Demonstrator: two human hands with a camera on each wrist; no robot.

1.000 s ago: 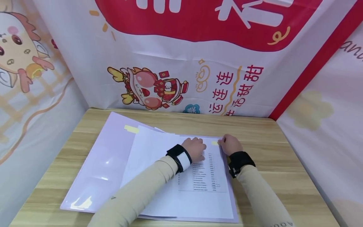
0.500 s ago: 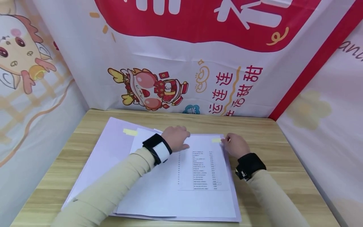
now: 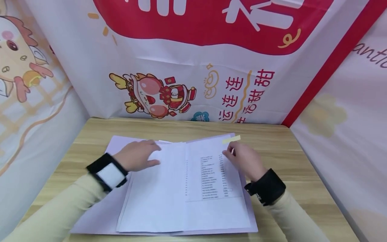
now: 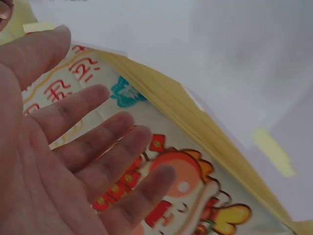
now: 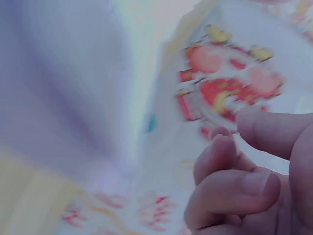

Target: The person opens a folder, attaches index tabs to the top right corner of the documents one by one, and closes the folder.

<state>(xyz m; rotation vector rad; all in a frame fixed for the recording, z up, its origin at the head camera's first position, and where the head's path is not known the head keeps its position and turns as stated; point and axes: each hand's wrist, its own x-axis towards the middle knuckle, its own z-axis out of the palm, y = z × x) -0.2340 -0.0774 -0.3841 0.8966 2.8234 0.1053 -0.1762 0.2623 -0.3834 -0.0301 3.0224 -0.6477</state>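
In the head view a lavender folder (image 3: 116, 215) lies spread on the table, with white pages inside. The left page (image 3: 151, 201) is blank; the right page (image 3: 216, 208) bears a printed table and slants up at its far edge. A yellow tab (image 3: 231, 138) marks its far right corner. My left hand (image 3: 137, 156) hovers over the left page's far corner, fingers extended and spread. By the raised corner, my right hand (image 3: 246, 159) has loosely curled fingers. In the right wrist view, nothing shows between thumb and fingers, and the blurred page (image 5: 63, 73) stands apart from them.
The wooden table (image 3: 290, 161) ends against printed cloth walls (image 3: 169, 57) at the back and both sides. Another yellow tab (image 4: 274, 152) sits at the left side of the folder, seen in the left wrist view.
My left hand has slid left from the printed page to the left page's far corner. The right page's far right corner, with its tab, has risen beside my right hand.
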